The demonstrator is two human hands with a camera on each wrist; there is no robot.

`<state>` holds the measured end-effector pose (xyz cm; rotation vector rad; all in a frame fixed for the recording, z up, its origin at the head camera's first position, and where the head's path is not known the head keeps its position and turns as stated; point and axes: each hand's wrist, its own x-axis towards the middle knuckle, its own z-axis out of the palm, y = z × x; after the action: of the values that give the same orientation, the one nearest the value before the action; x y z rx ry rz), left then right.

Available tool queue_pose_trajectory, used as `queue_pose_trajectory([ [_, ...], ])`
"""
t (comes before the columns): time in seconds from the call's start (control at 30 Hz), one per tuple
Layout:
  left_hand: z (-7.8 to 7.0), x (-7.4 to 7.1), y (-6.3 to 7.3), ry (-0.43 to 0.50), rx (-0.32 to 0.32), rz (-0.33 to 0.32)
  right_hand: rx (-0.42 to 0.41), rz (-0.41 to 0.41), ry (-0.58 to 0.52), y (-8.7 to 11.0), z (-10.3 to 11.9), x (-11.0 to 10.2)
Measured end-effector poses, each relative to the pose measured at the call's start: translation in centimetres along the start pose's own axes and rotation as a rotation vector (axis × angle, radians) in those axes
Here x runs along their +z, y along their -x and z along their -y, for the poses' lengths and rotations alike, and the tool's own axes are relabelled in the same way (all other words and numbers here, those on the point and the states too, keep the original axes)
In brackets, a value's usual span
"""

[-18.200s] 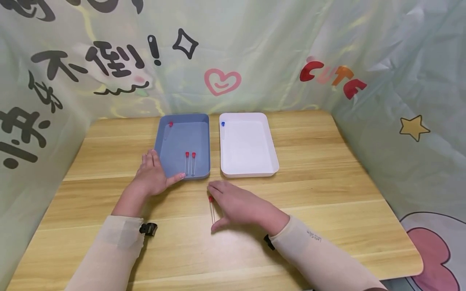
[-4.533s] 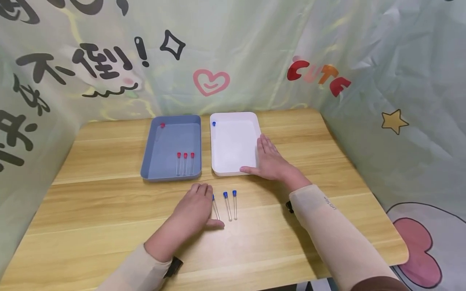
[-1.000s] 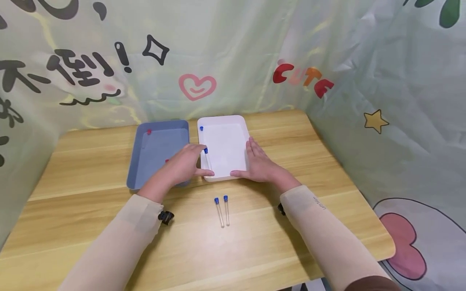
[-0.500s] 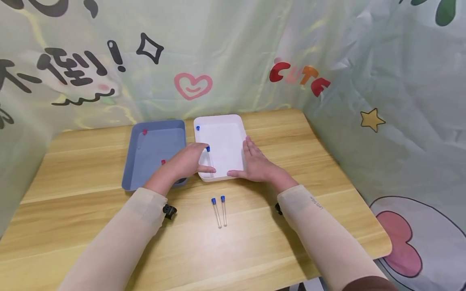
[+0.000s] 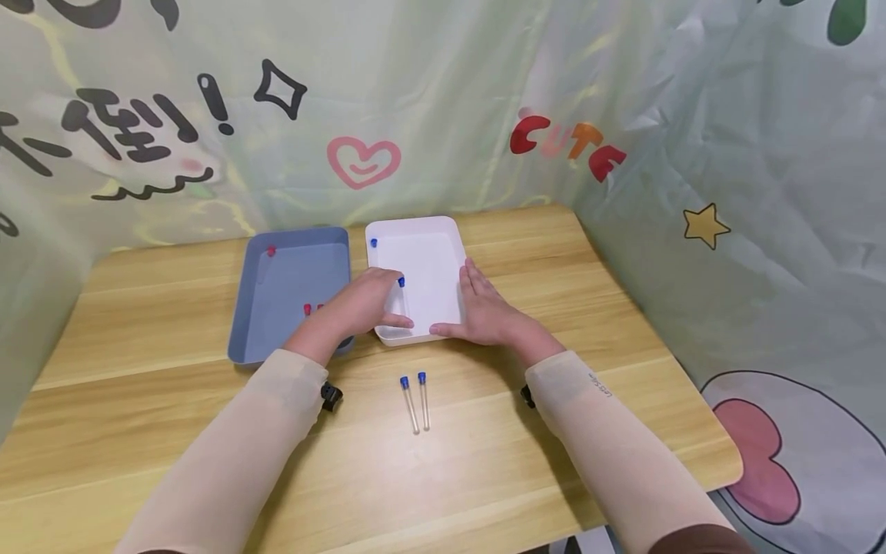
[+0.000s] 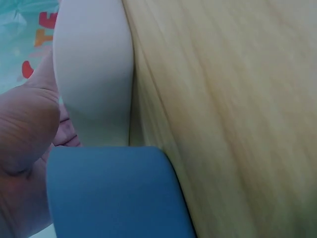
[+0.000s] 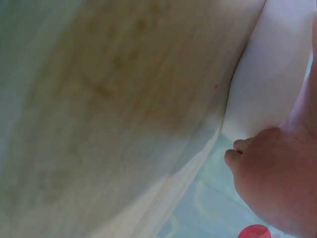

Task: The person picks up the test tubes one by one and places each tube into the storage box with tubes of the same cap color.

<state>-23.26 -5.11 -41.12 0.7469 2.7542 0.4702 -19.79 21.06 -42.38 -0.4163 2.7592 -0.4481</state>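
Observation:
In the head view, my left hand (image 5: pixel 367 302) reaches over the left wall of the white tray (image 5: pixel 443 238). It holds a blue-capped test tube (image 5: pixel 404 300) lengthwise, fingers at the cap and thumb by the lower end, low inside the tray. My right hand (image 5: pixel 490 312) lies against the tray's right wall with straight fingers, its thumb along the near rim. Another blue-capped tube (image 5: pixel 374 243) is at the tray's far left corner. Two more blue-capped tubes, a left one (image 5: pixel 410 406) and a right one (image 5: pixel 424 404), lie side by side on the table in front.
Left of the white tray stands a blue-grey tray (image 5: pixel 238 308). A red-capped tube (image 5: pixel 271 251) lies at its far left, and other red caps (image 5: pixel 308 308) show near my left wrist, partly hidden. A printed cloth (image 5: pixel 443 100) hangs behind the wooden table (image 5: pixel 159 323).
Over the last second my left hand has moved right with the blue-capped tube, deeper into the white tray. Earlier, that tube lay on the table. My right hand stays at the tray's side.

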Motion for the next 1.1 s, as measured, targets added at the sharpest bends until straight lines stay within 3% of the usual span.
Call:
queue_pose_trajectory([
  [0.4, -0.3, 0.1, -0.7, -0.101, 0.013, 0.013, 0.003, 0.000, -0.006, -0.1, 0.1, -0.2],
  [0.87, -1.1, 0.1, -1.0, -0.244, 0.003, 0.072, -0.003, 0.011, -0.011, -0.1, 0.0, -0.3],
  [1.1, -1.0, 0.4, -1.2, -0.267, 0.000, 0.090, -0.007, 0.016, -0.012, -0.2, -0.1, -0.2],
])
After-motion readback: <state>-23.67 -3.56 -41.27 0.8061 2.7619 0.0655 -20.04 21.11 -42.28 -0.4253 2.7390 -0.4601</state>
